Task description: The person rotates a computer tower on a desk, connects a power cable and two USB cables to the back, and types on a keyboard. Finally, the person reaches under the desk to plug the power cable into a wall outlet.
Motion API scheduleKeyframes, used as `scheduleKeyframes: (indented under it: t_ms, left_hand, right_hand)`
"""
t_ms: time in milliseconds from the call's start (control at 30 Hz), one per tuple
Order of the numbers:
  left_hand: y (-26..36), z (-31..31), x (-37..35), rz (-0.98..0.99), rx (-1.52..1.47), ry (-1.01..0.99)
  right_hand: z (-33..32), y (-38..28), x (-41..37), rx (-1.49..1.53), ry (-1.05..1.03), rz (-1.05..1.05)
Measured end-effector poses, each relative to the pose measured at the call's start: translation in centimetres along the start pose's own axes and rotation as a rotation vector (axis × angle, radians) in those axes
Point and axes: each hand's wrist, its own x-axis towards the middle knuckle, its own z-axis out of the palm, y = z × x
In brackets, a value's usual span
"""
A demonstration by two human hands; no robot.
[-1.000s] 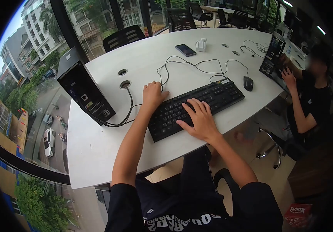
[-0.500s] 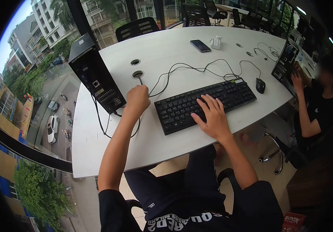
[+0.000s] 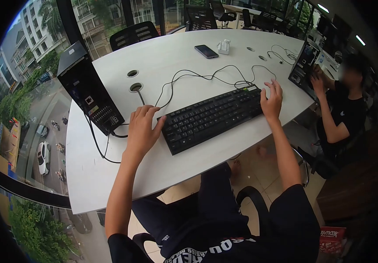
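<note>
A black keyboard (image 3: pixel 211 116) lies slightly tilted on the white table (image 3: pixel 97 184). My left hand (image 3: pixel 144 130) is at its left end, fingers apart, with the thumb by the keyboard's corner. At the opposite end, my right hand (image 3: pixel 272 103) has its fingers spread and curved beside the keyboard's edge. The mouse is not visible; my right hand is where it would be hidden. A black cable (image 3: pixel 170 87) runs behind the keyboard, and another comes out of a round table hole (image 3: pixel 136 87) toward my left hand.
A black computer tower (image 3: pixel 90 90) stands at the left. Toward the back lie a phone (image 3: pixel 206 51) and a small white object (image 3: pixel 224 47). On the right, a co-worker (image 3: pixel 351 101) has their hands at another tower (image 3: pixel 304 63). Chairs and windows are beyond the table.
My left hand has opened from a fist near the cable and moved to the keyboard's left end. My right hand has moved off the keys to its right end. The view has shifted.
</note>
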Motion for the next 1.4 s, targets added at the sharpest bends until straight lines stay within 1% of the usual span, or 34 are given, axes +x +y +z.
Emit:
scheduleKeyframes:
  t_ms: [67,100,200,233,300,400,500,600,633,733,800,867,967,1000,1067,1167,1267,1300,1400]
  left_hand:
    - [0.0,0.8,-0.2,0.016,-0.066,-0.007]
    - [0.0,1.1,-0.3,0.023,-0.097,-0.01]
    - [1.3,1.0,-0.9,0.071,-0.165,-0.064]
    - [1.4,1.0,-1.1,0.083,-0.188,-0.135]
    - [3.0,0.6,-1.6,0.133,-0.162,-0.166]
    - [3.2,1.1,-2.0,0.21,-0.102,-0.207]
    - [3.3,1.4,-2.4,0.225,-0.074,-0.222]
    - [3.0,1.7,-2.3,0.209,-0.062,-0.243]
    - [3.0,1.6,-2.3,0.211,-0.065,-0.245]
    - [3.0,1.5,-2.1,0.199,-0.1,-0.255]
    - [2.8,1.3,-2.0,0.193,-0.122,-0.265]
    - [2.8,1.1,-1.9,0.199,-0.137,-0.272]
    - [2.4,0.8,-1.9,0.202,-0.17,-0.267]
    - [2.4,0.7,-2.0,0.204,-0.177,-0.27]
    - [2.3,0.6,-2.0,0.203,-0.188,-0.272]
    - [2.2,0.6,-2.0,0.206,-0.196,-0.276]
    - [2.1,0.6,-2.0,0.206,-0.204,-0.278]
    - [2.1,0.7,-2.0,0.204,-0.202,-0.277]
    - [2.2,0.6,-1.9,0.207,-0.197,-0.278]
  right_hand:
    - [1.7,5.6,0.4,-0.079,0.021,0.153]
    - [2.5,7.8,0.3,-0.133,-0.02,0.254]
    - [3.5,9.3,1.0,-0.016,0.036,0.372]
    - [2.9,8.1,1.0,0.015,0.045,0.268]
    - [1.4,4.8,1.1,0.084,0.07,0.062]
    - [-0.9,-0.4,1.4,0.303,-0.233,-0.169]
    - [-1.3,-1.5,2.4,0.238,-0.497,-0.258]
    - [-0.7,1.0,4.4,0.205,-0.663,-0.14]
    - [-0.9,1.1,5.2,0.138,-0.623,-0.197]
    - [-1.7,1.5,8.6,-0.119,-0.816,-0.01]
    - [-1.6,2.9,10.2,-0.224,-0.641,0.006]
    - [-0.9,5.0,12.3,-0.407,-0.509,0.133]
    - [-1.3,3.5,15.7,-0.327,-0.672,0.64]
    - [-0.9,3.9,16.1,-0.239,-0.672,0.672]
    - [0.5,5.5,16.6,-0.061,-0.671,0.729]
    - [3.6,7.3,16.4,0.363,-0.598,0.55]
    - [5.7,6.1,15.7,0.642,-0.579,0.41]
    - [5.9,5.9,16.0,0.617,-0.624,0.503]
    - [6.5,7.9,15.9,0.725,-0.658,0.641]
